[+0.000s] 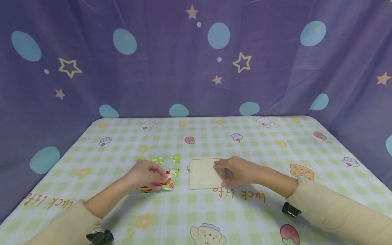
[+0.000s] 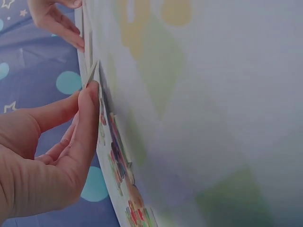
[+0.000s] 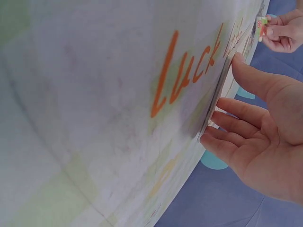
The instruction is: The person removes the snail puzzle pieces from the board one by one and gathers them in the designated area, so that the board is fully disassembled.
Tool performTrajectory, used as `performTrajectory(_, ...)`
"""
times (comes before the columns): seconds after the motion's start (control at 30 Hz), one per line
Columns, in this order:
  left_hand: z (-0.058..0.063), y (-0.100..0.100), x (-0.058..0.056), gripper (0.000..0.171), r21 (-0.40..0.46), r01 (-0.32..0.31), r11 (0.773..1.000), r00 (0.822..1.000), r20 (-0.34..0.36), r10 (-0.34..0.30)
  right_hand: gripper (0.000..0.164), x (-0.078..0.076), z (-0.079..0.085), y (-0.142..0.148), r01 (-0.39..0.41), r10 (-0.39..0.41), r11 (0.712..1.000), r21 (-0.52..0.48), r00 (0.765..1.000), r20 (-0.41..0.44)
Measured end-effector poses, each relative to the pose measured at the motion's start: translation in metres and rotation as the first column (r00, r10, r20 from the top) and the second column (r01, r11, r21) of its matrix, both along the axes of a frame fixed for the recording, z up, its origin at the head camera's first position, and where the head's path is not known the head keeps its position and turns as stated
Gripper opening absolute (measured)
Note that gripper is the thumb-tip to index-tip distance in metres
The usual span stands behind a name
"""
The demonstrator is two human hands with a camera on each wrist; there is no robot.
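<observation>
My left hand (image 1: 147, 175) pinches a green and red jigsaw puzzle piece (image 1: 168, 185) between thumb and fingers. Seen from the left wrist, that piece is a thin pale edge tilted up off the tablecloth. Other puzzle pieces (image 1: 175, 160) lie around and partly beneath this hand, some hidden by it. To the right is a flat, pale wooden puzzle tray (image 1: 202, 174) with a raised rim and nothing in it. My right hand (image 1: 240, 170) rests on the tray's right side; in the right wrist view its fingertips (image 3: 215, 120) touch the edge, the fingers loosely extended.
A green checked tablecloth (image 1: 147, 136) with printed cartoons and lettering covers the table. Behind it hangs a purple curtain (image 1: 171, 68) with stars and blue dots. Dark straps (image 1: 291, 209) sit at both sleeves.
</observation>
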State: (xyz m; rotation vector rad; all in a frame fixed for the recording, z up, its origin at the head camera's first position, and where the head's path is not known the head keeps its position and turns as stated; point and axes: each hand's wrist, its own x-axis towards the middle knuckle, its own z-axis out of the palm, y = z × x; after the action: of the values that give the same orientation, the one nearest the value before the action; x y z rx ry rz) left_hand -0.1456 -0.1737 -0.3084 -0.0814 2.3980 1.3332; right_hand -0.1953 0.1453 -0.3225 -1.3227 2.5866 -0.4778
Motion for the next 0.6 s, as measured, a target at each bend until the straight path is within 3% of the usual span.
performTrajectory(0.33, -0.0049, 0.0075, 0.0048, 0.011, -0.159, -0.005, 0.987, 0.997, -0.073, -0.006, 0.053, 0.0005, -0.0022, 0.0009, -0.017, 0.017, 1.000, 0.000, 1.000, -0.022)
performTrajectory(0.6, -0.0015, 0.0048, 0.0052, 0.010, -0.170, 0.023, 0.985, 0.994, -0.097, -0.040, 0.054, 0.0001, -0.0003, 0.0012, -0.017, 0.017, 1.000, 0.001, 0.999, -0.030)
